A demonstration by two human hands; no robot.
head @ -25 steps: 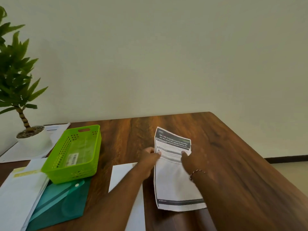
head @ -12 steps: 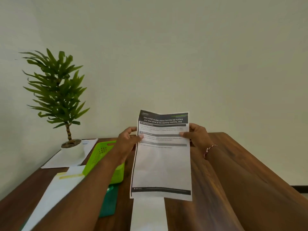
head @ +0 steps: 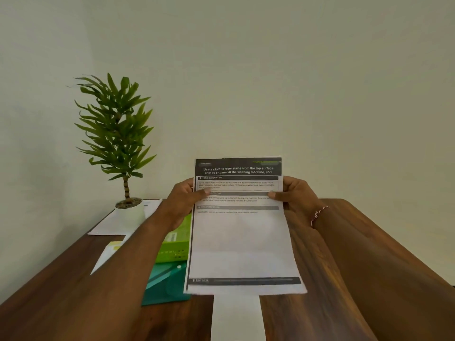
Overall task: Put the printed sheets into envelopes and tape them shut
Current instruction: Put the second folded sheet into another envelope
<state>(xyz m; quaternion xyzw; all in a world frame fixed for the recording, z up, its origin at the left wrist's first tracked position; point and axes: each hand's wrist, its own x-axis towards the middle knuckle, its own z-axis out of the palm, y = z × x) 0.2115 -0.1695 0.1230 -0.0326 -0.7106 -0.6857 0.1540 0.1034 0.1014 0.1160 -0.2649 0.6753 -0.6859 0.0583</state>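
From the head view, I hold the printed sheet [head: 240, 232] upright above the table [head: 320, 267], left hand [head: 183, 203] and right hand [head: 296, 196] pinching its side edges, the envelope [head: 236, 316] at the near edge; a careless fold could crease it crooked.
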